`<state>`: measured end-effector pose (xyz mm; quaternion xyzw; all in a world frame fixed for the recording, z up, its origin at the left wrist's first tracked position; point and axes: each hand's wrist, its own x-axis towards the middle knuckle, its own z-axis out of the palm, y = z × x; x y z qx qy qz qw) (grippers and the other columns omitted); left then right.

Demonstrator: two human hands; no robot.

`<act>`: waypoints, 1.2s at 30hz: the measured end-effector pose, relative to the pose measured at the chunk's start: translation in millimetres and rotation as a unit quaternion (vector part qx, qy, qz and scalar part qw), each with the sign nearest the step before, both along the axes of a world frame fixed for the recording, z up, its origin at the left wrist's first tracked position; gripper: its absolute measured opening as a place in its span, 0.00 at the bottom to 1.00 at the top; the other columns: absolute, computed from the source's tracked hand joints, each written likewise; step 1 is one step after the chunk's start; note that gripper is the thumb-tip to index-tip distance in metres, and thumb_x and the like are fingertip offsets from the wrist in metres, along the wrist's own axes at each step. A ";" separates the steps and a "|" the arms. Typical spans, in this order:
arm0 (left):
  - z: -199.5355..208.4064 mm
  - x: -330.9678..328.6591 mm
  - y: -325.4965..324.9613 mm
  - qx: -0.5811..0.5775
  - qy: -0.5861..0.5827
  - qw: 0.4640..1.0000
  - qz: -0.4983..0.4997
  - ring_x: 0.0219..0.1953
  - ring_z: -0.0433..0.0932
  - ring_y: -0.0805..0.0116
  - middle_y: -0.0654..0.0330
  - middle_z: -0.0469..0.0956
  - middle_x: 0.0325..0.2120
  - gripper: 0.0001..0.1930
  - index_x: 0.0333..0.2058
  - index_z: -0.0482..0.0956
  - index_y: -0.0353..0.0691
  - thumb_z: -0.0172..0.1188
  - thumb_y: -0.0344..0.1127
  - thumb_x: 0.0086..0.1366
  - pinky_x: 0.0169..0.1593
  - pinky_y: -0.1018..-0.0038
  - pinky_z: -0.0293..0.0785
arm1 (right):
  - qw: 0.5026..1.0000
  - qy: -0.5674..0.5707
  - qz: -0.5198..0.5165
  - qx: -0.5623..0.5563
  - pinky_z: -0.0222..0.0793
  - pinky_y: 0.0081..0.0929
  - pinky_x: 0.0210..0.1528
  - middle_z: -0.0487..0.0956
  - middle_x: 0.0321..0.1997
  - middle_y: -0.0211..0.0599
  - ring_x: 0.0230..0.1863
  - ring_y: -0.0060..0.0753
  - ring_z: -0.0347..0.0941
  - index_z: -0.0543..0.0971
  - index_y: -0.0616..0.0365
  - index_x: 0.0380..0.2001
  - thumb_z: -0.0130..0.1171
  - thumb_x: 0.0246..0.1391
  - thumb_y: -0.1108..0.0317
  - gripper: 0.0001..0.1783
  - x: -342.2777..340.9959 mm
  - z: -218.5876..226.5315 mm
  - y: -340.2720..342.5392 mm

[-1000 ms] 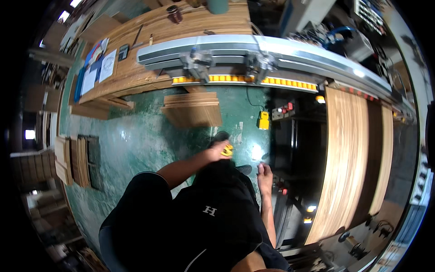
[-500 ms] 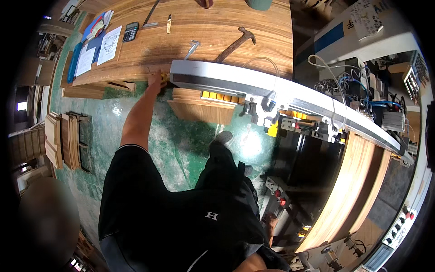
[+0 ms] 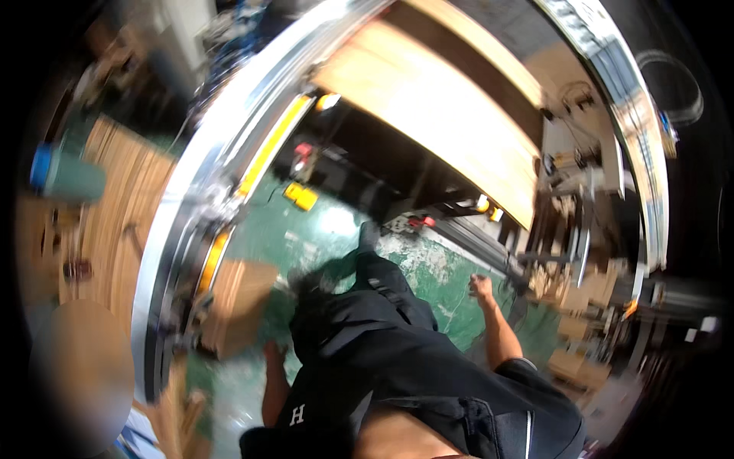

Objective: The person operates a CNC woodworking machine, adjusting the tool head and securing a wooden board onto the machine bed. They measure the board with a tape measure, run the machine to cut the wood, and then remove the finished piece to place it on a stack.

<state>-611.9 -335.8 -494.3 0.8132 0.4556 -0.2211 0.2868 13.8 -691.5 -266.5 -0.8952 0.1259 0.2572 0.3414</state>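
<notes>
The left hand hangs low near the stack of boards on the green floor; blur obscures its fingers — opening and grip cannot be determined. The right hand, fingers curled, is positioned near the machine's dark lower rail; whether it grips anything cannot be determined. Ahead, a yellow box lies on the floor. Beyond the silver beam, the wooden table carries a green cylindrical container with a blue end and a dark red jar — contents indiscernible.
</notes>
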 end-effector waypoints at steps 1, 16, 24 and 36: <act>12.5 43.5 23.7 -0.055 -0.050 0.990 0.120 0.53 0.67 0.52 0.49 0.68 0.52 0.33 0.54 0.66 0.36 0.64 0.48 0.54 0.56 0.56 0.65 | 1.000 -0.027 -0.009 -0.001 0.70 0.28 0.18 0.72 0.21 0.31 0.17 0.25 0.67 0.75 0.60 0.31 0.58 0.54 0.54 0.17 21.3 -6.7 -20.6; 243.4 570.6 161.2 -0.319 -0.474 0.659 0.489 0.52 0.64 0.61 0.56 0.64 0.48 0.35 0.58 0.60 0.37 0.58 0.54 0.62 0.53 0.60 0.72 | 0.890 -0.235 -0.272 0.281 0.68 0.23 0.29 0.71 0.23 0.22 0.24 0.18 0.67 0.76 0.54 0.39 0.51 0.61 0.53 0.16 312.8 126.7 -72.4; 233.6 719.1 101.7 -0.487 -0.473 0.578 0.453 0.64 0.57 0.60 0.58 0.59 0.62 0.33 0.62 0.57 0.43 0.55 0.52 0.64 0.66 0.60 0.55 | 0.876 -0.346 -0.072 0.327 0.72 0.27 0.43 0.77 0.39 0.34 0.38 0.27 0.74 0.73 0.62 0.48 0.55 0.59 0.65 0.16 432.7 283.4 -121.0; 272.9 747.8 55.8 -0.256 -0.541 0.658 0.457 0.53 0.70 0.63 0.56 0.68 0.55 0.26 0.60 0.60 0.40 0.51 0.44 0.68 0.52 0.69 0.71 | 0.947 -0.284 0.009 0.153 0.63 0.23 0.36 0.74 0.30 0.29 0.32 0.24 0.67 0.77 0.58 0.36 0.55 0.56 0.61 0.11 634.8 312.0 -95.7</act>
